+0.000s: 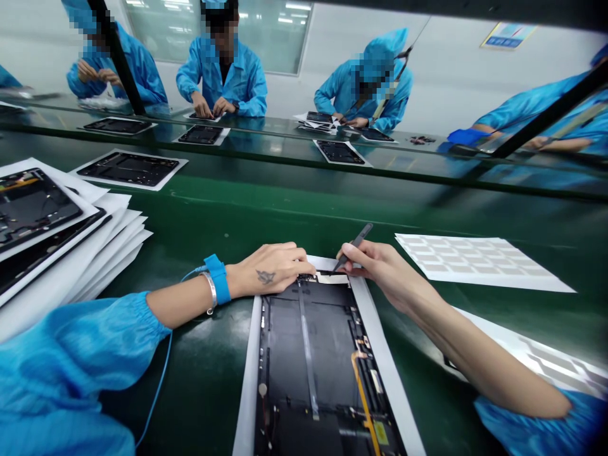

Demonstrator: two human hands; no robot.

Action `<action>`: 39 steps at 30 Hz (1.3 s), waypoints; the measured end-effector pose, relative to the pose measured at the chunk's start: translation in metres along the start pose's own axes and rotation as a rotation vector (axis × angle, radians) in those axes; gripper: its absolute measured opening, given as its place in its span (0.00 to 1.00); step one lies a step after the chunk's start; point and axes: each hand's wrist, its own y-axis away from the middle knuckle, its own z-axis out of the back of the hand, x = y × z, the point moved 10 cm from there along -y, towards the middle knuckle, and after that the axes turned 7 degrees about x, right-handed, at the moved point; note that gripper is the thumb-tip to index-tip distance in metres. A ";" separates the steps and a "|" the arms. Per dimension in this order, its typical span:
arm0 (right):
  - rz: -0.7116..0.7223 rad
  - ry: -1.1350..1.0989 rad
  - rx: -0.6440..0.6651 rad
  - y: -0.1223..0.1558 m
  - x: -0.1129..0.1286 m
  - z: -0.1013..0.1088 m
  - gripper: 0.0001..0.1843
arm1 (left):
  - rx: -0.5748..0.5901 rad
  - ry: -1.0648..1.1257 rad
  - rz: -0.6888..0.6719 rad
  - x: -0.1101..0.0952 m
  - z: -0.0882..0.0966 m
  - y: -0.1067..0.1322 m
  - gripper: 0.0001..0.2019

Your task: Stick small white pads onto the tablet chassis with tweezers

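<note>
An opened tablet housing (327, 354), black inside with an orange flex cable (363, 392), lies on a white sheet (380, 329) in front of me. Dark tweezers (357, 239) are pinched in my right hand (375, 263), their tips down at the housing's far end. There they meet a pale strip (332, 278). My left hand (273, 269) rests over the far left corner, fingers bent together with the tips beside that strip. Whatever those fingertips pinch is too small to make out. A blue wrist strap (217, 278) with a cord circles my left wrist.
Stacked tablet housings between white sheets (109, 234) rise at the left. Another housing (130, 170) lies beyond them. Sheets of grey adhesive pieces (479, 259) lie at the right, one partly under my forearm. Across a raised ledge (285, 152), several co-workers in blue handle similar parts.
</note>
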 end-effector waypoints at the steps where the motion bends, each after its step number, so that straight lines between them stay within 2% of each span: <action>1: 0.005 0.008 -0.001 0.000 0.000 0.000 0.30 | 0.005 0.006 -0.001 0.000 0.000 0.000 0.15; 6: 0.062 0.099 -0.020 0.000 0.003 0.002 0.29 | 0.026 0.030 0.000 -0.001 0.002 -0.001 0.16; 11: 0.155 0.207 -0.230 0.017 0.007 0.018 0.24 | 0.036 0.019 0.004 0.000 0.001 -0.001 0.16; 13: 0.224 0.210 -0.277 0.027 0.014 0.018 0.22 | 0.035 0.010 -0.005 -0.001 0.000 -0.001 0.17; 18: 0.344 0.311 -0.167 0.034 0.027 -0.009 0.21 | 0.017 -0.005 -0.017 -0.001 -0.001 0.000 0.16; 21: 0.394 0.361 -0.123 0.034 0.031 -0.017 0.19 | 0.018 -0.001 -0.018 -0.002 0.000 0.000 0.16; 27: 0.557 0.449 -0.064 0.043 0.044 -0.028 0.14 | 0.024 -0.021 -0.017 -0.002 -0.001 0.000 0.16; 30: 0.562 0.451 -0.057 0.044 0.043 -0.029 0.14 | 0.011 -0.020 -0.025 -0.002 0.000 0.000 0.16; 34: 0.526 0.455 -0.110 0.043 0.040 -0.023 0.15 | 0.006 -0.019 -0.015 -0.002 0.000 0.001 0.15; 39: 0.637 0.492 -0.065 0.047 0.049 -0.033 0.12 | 0.005 -0.042 -0.025 -0.004 0.001 0.001 0.14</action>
